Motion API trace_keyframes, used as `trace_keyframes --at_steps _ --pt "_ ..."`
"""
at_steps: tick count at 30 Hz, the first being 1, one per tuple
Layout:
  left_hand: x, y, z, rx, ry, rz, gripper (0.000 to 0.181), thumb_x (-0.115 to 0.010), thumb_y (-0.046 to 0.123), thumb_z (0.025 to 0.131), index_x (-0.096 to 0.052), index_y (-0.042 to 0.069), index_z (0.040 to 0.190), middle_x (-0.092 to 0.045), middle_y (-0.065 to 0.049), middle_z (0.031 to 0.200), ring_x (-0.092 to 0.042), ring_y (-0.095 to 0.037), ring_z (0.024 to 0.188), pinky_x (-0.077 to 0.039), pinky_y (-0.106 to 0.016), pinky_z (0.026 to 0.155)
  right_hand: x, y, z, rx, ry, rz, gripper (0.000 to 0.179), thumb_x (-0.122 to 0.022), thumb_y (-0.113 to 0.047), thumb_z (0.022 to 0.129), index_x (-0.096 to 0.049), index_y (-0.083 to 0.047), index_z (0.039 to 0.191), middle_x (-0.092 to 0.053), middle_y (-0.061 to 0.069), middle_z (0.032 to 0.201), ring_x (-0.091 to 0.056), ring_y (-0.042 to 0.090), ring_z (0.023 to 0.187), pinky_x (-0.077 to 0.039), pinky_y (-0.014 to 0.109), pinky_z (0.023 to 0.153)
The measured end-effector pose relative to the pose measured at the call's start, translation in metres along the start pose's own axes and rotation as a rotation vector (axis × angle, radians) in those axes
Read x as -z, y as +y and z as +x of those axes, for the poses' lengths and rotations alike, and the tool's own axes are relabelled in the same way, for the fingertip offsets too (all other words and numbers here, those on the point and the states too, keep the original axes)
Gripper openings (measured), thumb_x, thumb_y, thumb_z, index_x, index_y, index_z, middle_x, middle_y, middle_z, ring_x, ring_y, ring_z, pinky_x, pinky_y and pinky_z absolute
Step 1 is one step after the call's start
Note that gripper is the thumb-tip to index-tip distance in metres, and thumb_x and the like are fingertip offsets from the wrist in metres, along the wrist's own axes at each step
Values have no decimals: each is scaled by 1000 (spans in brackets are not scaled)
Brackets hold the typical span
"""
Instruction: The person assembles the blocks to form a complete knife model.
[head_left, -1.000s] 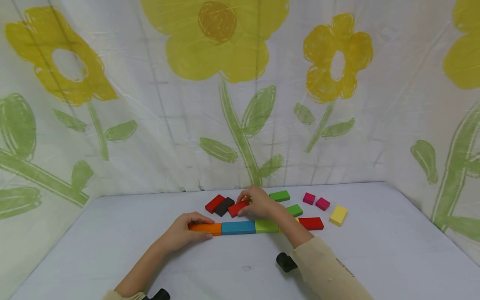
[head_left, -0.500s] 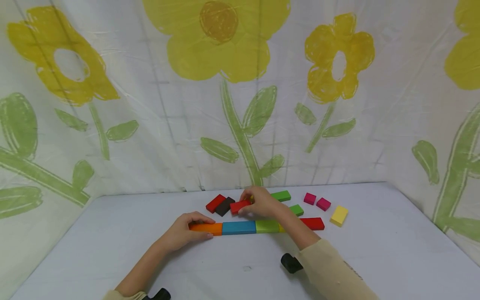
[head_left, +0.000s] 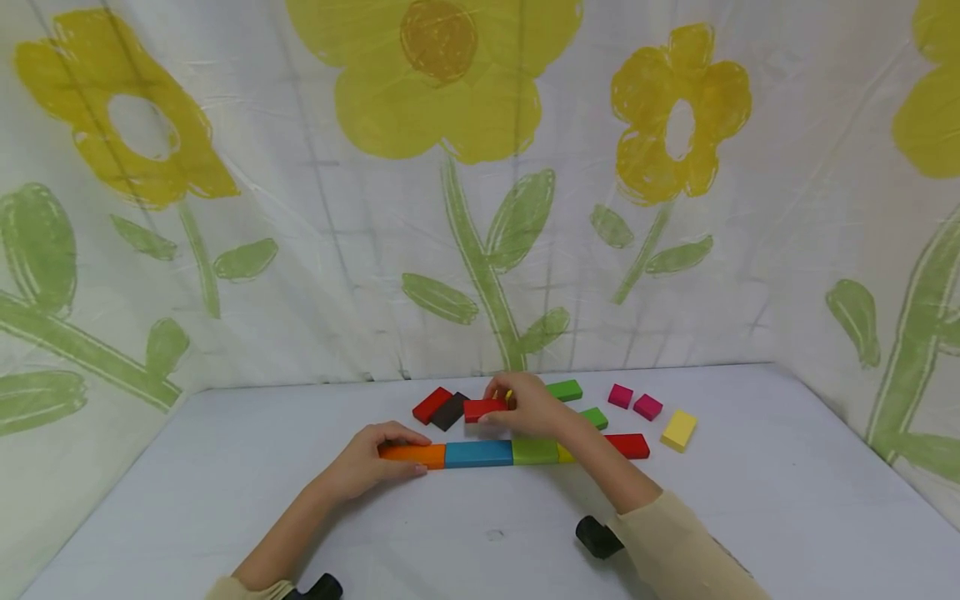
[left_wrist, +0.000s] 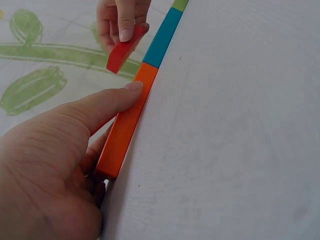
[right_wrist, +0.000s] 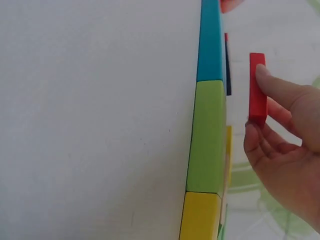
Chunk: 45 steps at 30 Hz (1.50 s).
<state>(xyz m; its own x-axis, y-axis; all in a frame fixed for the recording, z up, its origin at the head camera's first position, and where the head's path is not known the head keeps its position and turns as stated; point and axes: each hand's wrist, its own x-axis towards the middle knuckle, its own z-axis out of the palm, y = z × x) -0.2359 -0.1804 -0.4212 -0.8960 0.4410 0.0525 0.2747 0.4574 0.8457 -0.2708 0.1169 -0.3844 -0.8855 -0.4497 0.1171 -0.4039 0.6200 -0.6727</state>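
Red block (head_left: 480, 409) in the right hand (head_left: 532, 407), sleeve marking (head_left: 731, 557) illegible

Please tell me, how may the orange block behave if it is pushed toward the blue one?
The orange block looks stiff: its edges are straight and its corners crisp. Its flat faces suggest it would slide rather than roll. Since its end meets the blue block, a push that way would probably move both.
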Motion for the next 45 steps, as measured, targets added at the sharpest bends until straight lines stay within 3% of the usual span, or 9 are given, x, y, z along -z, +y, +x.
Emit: trace_keyframes --at_steps 17,32,39,45 --pt "0 -1 1 -6 -3 -14 33 -82 18 91 -77 10 122 -73 -8 119 -60 -24 111 -50 -42 94 -6 -13 -27 30 13 27 26 -84 -26 92 -74 -11 112 -67 0 98 -59 13 85 -52 22 70" --pt "0 1 0 13 9 -11 32 -83 18 90 -78 10 121 -73 -7 119 -59 -24 112 -50 -41 93 -8 -21 -46 2 -29 60 27 -88 -24 87 -75 -12 108 -68 -1 98 -59 14 83 -53 23 68" --pt "0 1 0 10 9 -19 33 -83 17 89 -78 10 121 -73 -8 118 -59 -24 111 -50 -42 93 -8 -20 -50 41 -64 70 26 -88 -21 86 -74 -11 106 -66 -3 93 -56 10 75 -52 22 65" --pt "0 1 0 3 8 -14 32 -83 18 90 -78 9 120 -74 -8 118 -60 -24 111 -50 -41 93 -9 -21 -52 39 -99 66 28 -88 -21 86 -74 -10 108 -65 -4 93 -56 11 77 -50 22 66"
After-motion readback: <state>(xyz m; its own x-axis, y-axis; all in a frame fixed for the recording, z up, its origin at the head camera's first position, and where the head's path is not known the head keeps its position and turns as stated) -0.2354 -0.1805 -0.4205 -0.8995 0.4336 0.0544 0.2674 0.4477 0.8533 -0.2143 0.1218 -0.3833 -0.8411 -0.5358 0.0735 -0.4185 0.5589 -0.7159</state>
